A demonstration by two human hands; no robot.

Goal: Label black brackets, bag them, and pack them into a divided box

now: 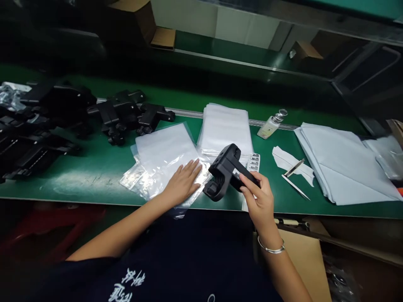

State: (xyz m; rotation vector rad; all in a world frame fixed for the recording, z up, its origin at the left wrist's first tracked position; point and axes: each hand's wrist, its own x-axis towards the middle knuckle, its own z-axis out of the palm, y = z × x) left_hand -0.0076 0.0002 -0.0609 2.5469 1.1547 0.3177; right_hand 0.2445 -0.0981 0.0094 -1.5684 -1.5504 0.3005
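Observation:
My right hand (258, 197) is closed around the arm of a black plastic part (225, 170) and holds it above the near edge of the green table (94, 167). My left hand (182, 182) lies flat, fingers spread, on a pile of clear plastic bags (160, 155). A sheet of barcode labels (253, 162) lies just behind the held part.
Several more black plastic parts (126, 113) are heaped at the left. A stack of white bags (225, 126) sits behind, with a small bottle (270, 125), tweezers (294, 178) on a white scrap, and white sheets (343, 163) at the right. A cardboard box (305, 256) stands below.

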